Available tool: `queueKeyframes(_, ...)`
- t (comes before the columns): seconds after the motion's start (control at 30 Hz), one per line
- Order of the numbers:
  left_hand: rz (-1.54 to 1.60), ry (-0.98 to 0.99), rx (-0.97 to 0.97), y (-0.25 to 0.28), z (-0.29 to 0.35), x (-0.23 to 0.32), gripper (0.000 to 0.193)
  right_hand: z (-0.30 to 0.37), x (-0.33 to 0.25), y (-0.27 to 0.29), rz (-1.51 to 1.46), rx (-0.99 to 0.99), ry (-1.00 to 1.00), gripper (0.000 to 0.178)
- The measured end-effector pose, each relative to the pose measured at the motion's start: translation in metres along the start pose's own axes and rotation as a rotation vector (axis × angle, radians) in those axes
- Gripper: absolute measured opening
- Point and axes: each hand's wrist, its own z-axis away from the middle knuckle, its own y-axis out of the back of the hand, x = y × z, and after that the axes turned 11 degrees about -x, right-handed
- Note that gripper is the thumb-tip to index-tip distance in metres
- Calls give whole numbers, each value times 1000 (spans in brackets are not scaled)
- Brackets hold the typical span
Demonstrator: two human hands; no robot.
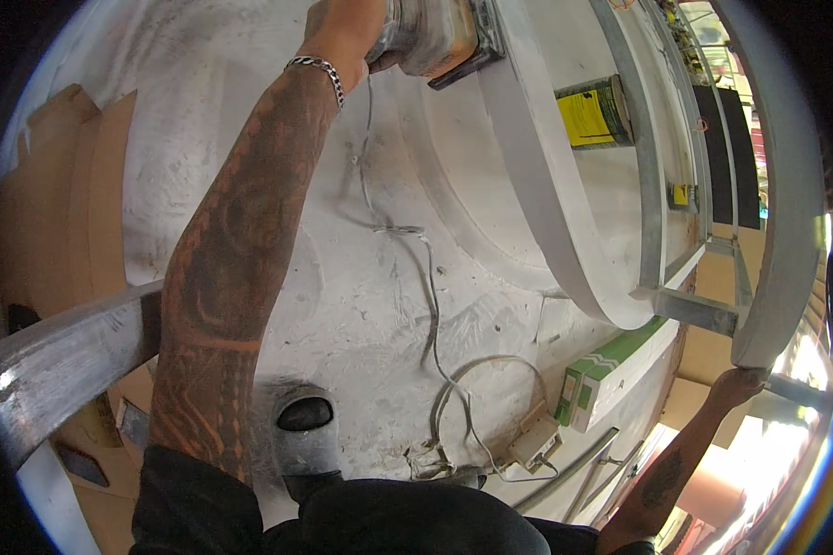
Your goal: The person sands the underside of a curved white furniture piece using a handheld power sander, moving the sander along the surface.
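My left hand (347,37) reaches far forward at the top edge, closed around a dusty power sander (440,37) with an orange patch and a dark pad. The sander's pad lies against the near face of a long white curved strip (537,166). A thin grey cord (432,314) runs from near the sander down across the floor. Off to the right, my right hand (740,385) grips the lower end of another pale curved strip (787,268) of the same metal frame. Its fingers are partly hidden behind that edge.
A yellow-labelled can (594,113) lies between the frame's bars. A green and white box (606,375) and a power socket block (534,439) sit on the dusty floor (361,305). Flattened cardboard (60,203) and a metal bar (74,351) are at left; my shoe (305,414) is below.
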Motion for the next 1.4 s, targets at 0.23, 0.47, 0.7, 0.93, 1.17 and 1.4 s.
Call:
queueKeyframes(0.23,-32,-21,59,3,-10,1,21,4,-9,-2,-170,-82,-36,45)
queueKeyframes(0.47,16,-30,36,-2,-8,-6,23,-2,12,-12,-315,32,0,42)
queueKeyframes(0.7,-33,-77,19,6,-20,-4,22,-1,-29,20,-148,-10,-54,40)
queueKeyframes(0.93,46,-22,7,-4,3,-6,22,-3,-7,5,-132,51,-20,40)
queueKeyframes(1.17,-106,-28,1,1,48,-6,55,-4,-23,13,-456,-83,-137,46)
queueKeyframes(1.4,-71,57,32,-6,71,-21,44,2,2,-7,103,26,104,37)
